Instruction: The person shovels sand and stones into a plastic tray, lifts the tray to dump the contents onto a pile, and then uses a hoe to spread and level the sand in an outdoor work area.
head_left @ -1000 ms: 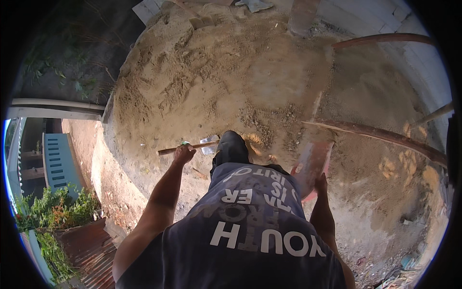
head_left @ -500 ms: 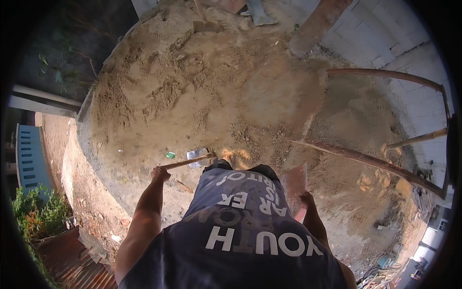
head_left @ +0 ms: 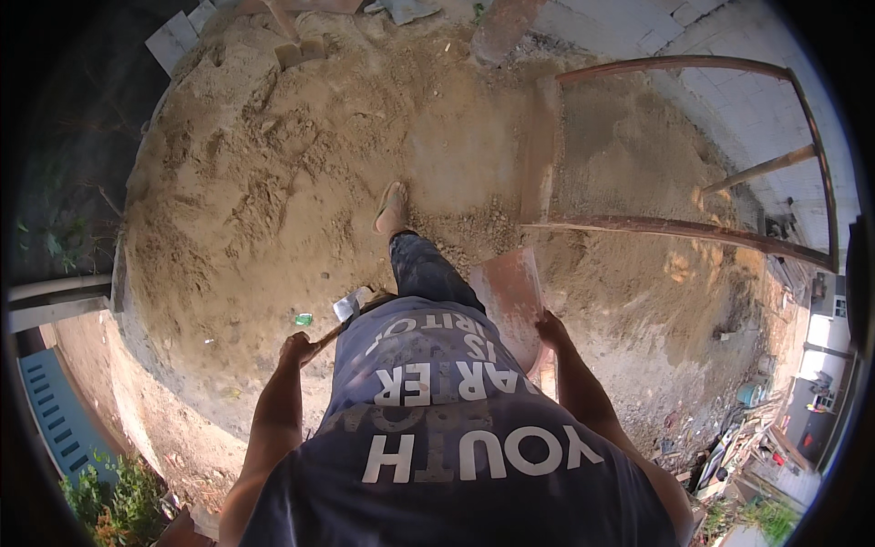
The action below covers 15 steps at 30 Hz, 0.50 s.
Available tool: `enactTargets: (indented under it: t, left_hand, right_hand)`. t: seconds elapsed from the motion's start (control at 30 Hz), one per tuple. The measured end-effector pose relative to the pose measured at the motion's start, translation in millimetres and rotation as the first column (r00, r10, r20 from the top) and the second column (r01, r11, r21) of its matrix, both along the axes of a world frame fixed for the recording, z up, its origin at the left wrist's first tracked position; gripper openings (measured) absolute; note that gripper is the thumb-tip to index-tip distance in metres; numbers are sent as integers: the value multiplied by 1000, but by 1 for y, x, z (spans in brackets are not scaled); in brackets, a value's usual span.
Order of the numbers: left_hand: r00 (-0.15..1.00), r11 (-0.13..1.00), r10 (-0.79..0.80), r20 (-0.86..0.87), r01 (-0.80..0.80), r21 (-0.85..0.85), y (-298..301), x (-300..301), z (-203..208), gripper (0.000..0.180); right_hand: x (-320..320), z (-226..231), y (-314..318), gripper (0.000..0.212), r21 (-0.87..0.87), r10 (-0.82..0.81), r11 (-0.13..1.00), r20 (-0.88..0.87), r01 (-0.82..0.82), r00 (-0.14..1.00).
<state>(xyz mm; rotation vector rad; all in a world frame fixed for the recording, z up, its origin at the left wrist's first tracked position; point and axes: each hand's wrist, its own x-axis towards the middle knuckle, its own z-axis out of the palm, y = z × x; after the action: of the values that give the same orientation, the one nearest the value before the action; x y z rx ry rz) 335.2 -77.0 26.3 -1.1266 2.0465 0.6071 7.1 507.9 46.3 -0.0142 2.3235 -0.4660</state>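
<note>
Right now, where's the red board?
In the head view, the red board is right of centre, in the right hand, just below the wooden frame.

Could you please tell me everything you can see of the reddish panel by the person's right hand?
The reddish panel is broad and flat-looking, its face worn and dusty, with paler patches. Whether it is wood, metal or plastic cannot be told. It slants beside the person's right side, the right hand gripping its right edge, while the dark shirt hides part of its lower left.

Large white lettering [head_left: 469, 384] across dark shirt [head_left: 447, 506]
</note>
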Motion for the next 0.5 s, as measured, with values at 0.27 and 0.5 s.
enactTargets:
  t: [0.27,0.5]
  left_hand:
    - [959,985,21,-283,29,171,0,-52,-8,36]
    - [834,756,537,-126,-410,510,-12,-48,-49,34]
  right_hand:
    - [56,30,-32,63,19,-188,982,117,187,975]
    - [82,55,11,62,77,-186,980,21,184,982]
